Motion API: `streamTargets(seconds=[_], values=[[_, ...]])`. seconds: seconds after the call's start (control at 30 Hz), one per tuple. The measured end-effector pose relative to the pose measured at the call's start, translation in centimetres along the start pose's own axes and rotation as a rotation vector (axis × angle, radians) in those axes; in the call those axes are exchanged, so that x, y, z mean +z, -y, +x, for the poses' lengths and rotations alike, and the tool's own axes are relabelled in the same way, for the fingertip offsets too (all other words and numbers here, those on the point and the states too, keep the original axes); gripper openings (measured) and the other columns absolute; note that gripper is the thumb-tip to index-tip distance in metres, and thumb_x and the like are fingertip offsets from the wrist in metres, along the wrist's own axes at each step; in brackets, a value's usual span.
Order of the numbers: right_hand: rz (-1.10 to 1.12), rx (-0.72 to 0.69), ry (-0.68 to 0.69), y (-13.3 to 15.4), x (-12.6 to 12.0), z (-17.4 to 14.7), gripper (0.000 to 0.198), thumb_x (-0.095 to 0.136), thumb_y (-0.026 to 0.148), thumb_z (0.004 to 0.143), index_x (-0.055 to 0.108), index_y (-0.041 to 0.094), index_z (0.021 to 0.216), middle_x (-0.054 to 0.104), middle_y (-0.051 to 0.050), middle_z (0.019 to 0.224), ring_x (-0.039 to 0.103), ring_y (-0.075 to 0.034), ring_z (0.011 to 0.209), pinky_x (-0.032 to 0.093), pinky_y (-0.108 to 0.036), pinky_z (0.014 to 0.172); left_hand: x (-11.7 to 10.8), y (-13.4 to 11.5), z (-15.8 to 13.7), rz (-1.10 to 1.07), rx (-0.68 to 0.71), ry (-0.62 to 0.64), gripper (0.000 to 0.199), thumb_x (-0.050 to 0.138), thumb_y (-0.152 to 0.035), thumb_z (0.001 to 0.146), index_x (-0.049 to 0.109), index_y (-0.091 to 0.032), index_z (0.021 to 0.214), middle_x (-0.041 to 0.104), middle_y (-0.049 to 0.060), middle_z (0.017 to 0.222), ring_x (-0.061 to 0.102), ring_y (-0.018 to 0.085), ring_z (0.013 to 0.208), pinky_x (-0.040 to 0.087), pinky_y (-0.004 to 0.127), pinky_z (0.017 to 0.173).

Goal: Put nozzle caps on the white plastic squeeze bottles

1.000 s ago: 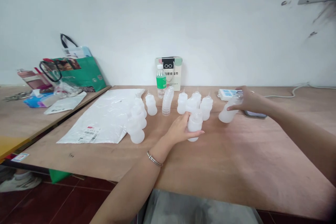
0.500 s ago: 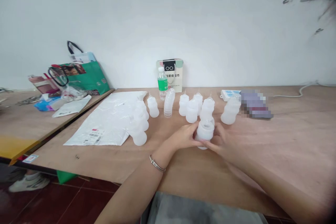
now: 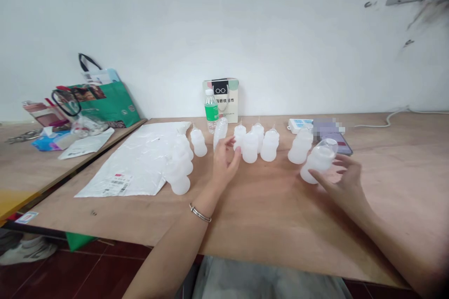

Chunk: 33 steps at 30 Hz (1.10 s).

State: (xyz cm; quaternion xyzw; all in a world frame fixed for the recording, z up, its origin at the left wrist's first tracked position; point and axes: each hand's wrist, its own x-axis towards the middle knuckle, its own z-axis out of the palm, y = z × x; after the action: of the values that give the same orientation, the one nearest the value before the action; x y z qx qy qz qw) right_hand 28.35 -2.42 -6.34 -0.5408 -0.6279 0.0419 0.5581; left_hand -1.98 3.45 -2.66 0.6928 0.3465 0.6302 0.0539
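White translucent plastic, probably light, forms the capped bottle [image 3: 317, 164] on the table [image 3: 273, 219] near the phone [image 3: 346, 147]. The right hand [image 3: 345, 182] curves loosely around it, grip unclear; an uneven pull could topple it into the neighbouring bottle [image 3: 299, 148]. The left hand [image 3: 223, 163], half open and apparently holding nothing, could bump the nozzle-tipped bottle [image 3: 240, 131] beside its fingertips.

Lower centre of frame: tabletop [image 3: 270, 224] gives room for passing. Centre: white bottles [image 3: 269, 145] obstruct way to paper bag [image 3: 233, 106].
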Motion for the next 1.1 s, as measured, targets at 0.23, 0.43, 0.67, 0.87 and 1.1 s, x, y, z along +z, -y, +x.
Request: streamTargets(seconds=[0.23,0.43,0.67,0.87,1.1], values=[[0.11,-0.282,0.111,7.3,2.6,-1.8,0.028,0.054,0.028,0.086,0.044,0.033,0.111,0.052,-0.008,0.104,0.055,-0.031,0.102,0.047,-0.051,0.084,-0.4,2.5,5.0,0.188,-0.118,-0.146,0.041,0.05,-0.028,0.088,0.042,-0.019,0.127,0.051,0.013,0.129,0.045,0.025,0.124,0.033,0.045,0.105],[0.315,0.16,0.34,9.4,11.2,-1.8,0.056,0.056,0.039,0.083,0.026,0.024,0.128,0.036,-0.014,0.139,0.038,-0.027,0.131,0.037,-0.048,0.106,0.7,5.1,7.1,0.257,-0.199,0.028,0.05,0.057,-0.03,0.083,0.04,-0.014,0.127,0.05,0.017,0.132,0.045,0.031,0.125,0.032,0.05,0.107],[0.366,0.335,0.153,7.5,18.3,0.6,0.073,0.059,0.039,0.073,0.021,0.016,0.131,0.028,-0.022,0.144,0.028,-0.03,0.137,0.026,-0.05,0.111,0.9,5.8,5.9,0.288,-0.174,0.059,0.037,0.052,-0.029,0.086,0.045,-0.018,0.12,0.056,0.015,0.125,0.052,0.028,0.119,0.038,0.047,0.103],[0.312,0.335,0.127,6.9,19.7,1.8,0.065,0.061,0.034,0.071,0.03,0.017,0.125,0.05,-0.016,0.124,0.046,-0.031,0.118,0.034,-0.052,0.102,0.9,5.4,5.6,0.326,-0.141,0.053,0.037,0.052,-0.032,0.087,0.045,-0.019,0.12,0.057,0.013,0.124,0.052,0.026,0.118,0.038,0.044,0.102],[0.316,0.158,0.471,8.3,13.0,-0.9,0.033,0.068,0.033,0.069,0.054,0.021,0.096,0.056,-0.005,0.095,0.055,-0.024,0.091,0.049,-0.041,0.081,-0.4,3.2,5.9,0.167,-0.128,-0.103,0.039,0.055,-0.041,0.087,0.047,-0.019,0.118,0.058,0.012,0.118,0.052,0.025,0.113,0.039,0.043,0.1]])
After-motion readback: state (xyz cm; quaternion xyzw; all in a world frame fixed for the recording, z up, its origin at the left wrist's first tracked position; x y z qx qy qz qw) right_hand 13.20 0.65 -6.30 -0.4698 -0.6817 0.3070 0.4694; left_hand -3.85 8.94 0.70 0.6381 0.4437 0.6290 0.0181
